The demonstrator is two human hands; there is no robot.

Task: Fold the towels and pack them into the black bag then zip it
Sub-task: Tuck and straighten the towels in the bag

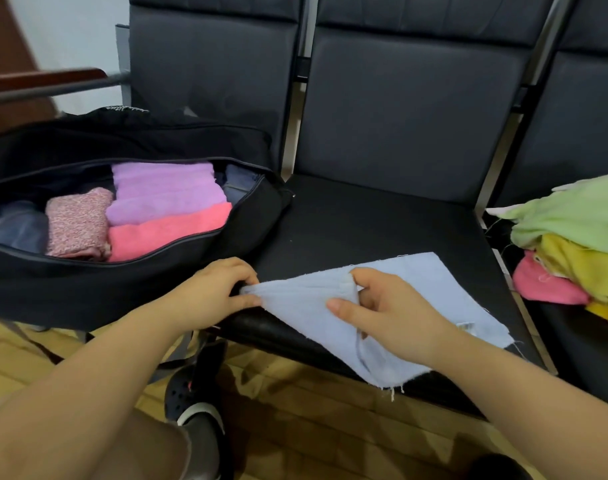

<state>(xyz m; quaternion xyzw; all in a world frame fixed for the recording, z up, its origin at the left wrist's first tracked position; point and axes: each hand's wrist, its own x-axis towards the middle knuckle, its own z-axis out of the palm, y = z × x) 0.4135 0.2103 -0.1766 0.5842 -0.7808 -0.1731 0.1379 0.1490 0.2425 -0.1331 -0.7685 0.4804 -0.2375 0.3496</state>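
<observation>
A pale blue towel lies on the middle seat of a row of black chairs, its near corner hanging over the seat's front edge. The left hand pinches the towel's left corner between thumb and fingers, at the seat's front left corner. The right hand pinches a raised fold of the towel near its middle, lifting the cloth into a ridge between the two hands. The black bag sits on the left seat, unzipped, touching the left hand's side. Inside it are folded towels: purple, pink and speckled pink. On the right seat a loose pile of green, yellow and pink towels waits unfolded.
</observation>
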